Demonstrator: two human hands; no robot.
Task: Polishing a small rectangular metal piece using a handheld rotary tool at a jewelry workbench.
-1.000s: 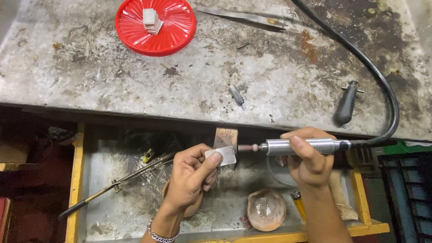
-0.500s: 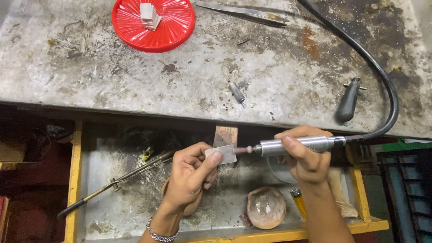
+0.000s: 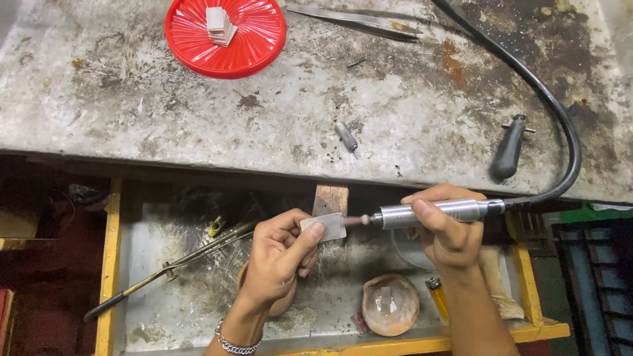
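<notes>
My left hand [image 3: 280,254] pinches a small flat metal plate [image 3: 326,227] between thumb and fingers, held against a wooden bench pin [image 3: 330,197] over an open drawer. My right hand [image 3: 445,231] grips a silver rotary handpiece [image 3: 435,212]; its small pink tip touches the plate's right edge. A black flexible shaft [image 3: 541,99] runs from the handpiece up across the worn metal bench top [image 3: 132,132].
A red round lid [image 3: 250,39] holding small metal plates sits at the top. Long tweezers [image 3: 356,20], a small bit [image 3: 347,137] and a black-handled tool [image 3: 509,155] lie on the bench. The yellow-edged drawer [image 3: 109,264] holds a torch-like tool [image 3: 171,267], a shallow bowl [image 3: 390,304] and a yellow lighter [image 3: 437,296].
The handpiece and my right hand shifted slightly left, toward the plate. The view moved a little; my left hand stays on the plate.
</notes>
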